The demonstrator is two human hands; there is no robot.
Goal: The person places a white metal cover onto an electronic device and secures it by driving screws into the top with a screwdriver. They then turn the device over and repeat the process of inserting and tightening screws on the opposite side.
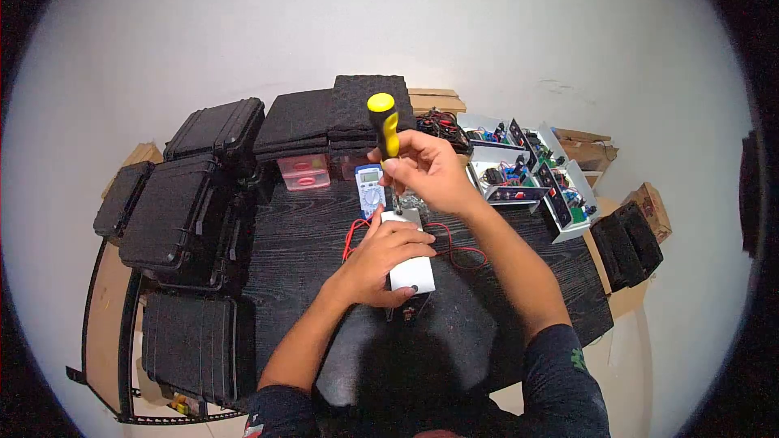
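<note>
My right hand (430,172) grips a screwdriver with a yellow and black handle (384,123), held upright with its shaft pointing down onto the far end of a white box (412,272). My left hand (381,259) lies on the box's left side and holds it down on the dark wooden table (300,243). Red test leads (461,253) curl on the table around the box. A blue and grey multimeter (370,188) lies just beyond the box, behind the screwdriver shaft.
Several black hard cases (182,211) are stacked at the left. Black foam pads (341,118) and a pink plastic container (304,172) sit at the back. Open white boxes with wired circuit boards (535,178) stand at the right, near another black case (626,243).
</note>
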